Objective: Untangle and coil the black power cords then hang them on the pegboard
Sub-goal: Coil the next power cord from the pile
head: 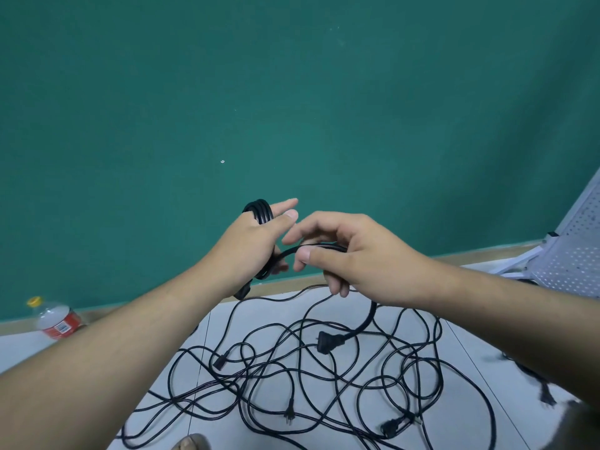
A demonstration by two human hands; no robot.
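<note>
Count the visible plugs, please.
6 plugs: one below the left hand, one dangling from the right hand's cord, three in the floor tangle, one blurred far right; others may hide.

A yellow-capped bottle (56, 319) sits beside the green wall (292, 92).
</note>
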